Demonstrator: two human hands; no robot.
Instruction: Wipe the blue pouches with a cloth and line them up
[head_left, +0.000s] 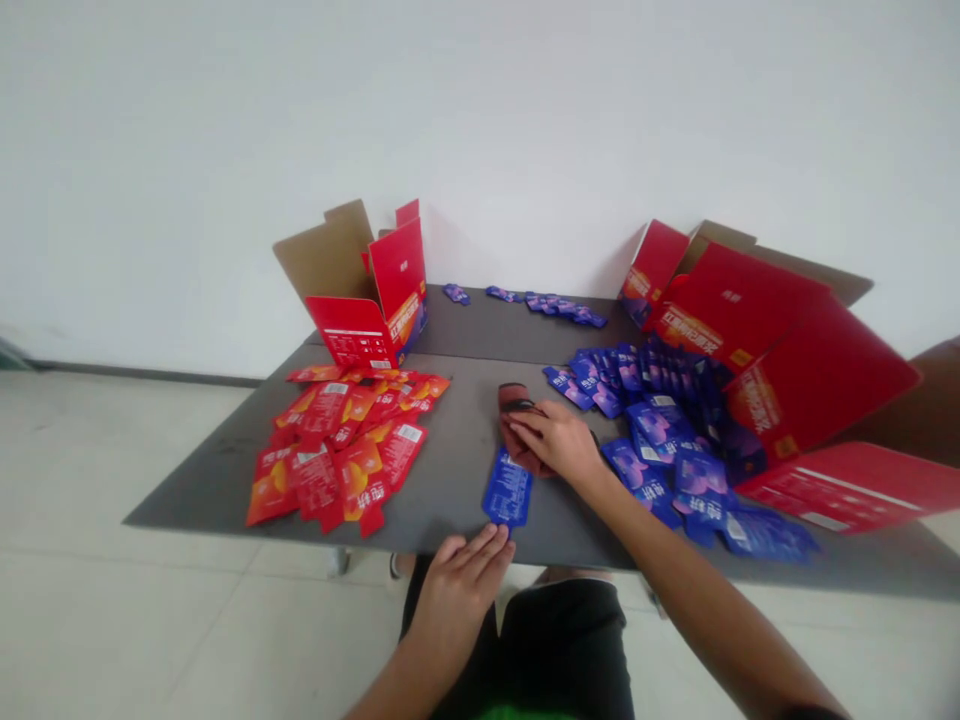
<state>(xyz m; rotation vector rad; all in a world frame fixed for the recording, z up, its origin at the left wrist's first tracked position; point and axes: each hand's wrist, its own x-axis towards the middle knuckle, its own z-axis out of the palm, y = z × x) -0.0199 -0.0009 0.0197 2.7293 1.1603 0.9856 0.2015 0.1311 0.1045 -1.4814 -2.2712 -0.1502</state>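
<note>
My right hand [556, 440] rests on the grey table [457, 470], its fingers spread flat over a dark red object [513, 397] that I cannot name. A single blue sachet [508, 490] lies just below that hand, near the table's front edge. My left hand [465, 580] hovers at the front edge, fingers stretched out together, tips close to the blue sachet's lower end. It holds nothing.
A pile of red sachets [345, 450] covers the table's left side. A heap of blue sachets [667, 440] lies to the right, more blue ones [555, 303] at the back. An open red carton [367, 300] stands back left; flattened red cartons [780, 360] lean at the right.
</note>
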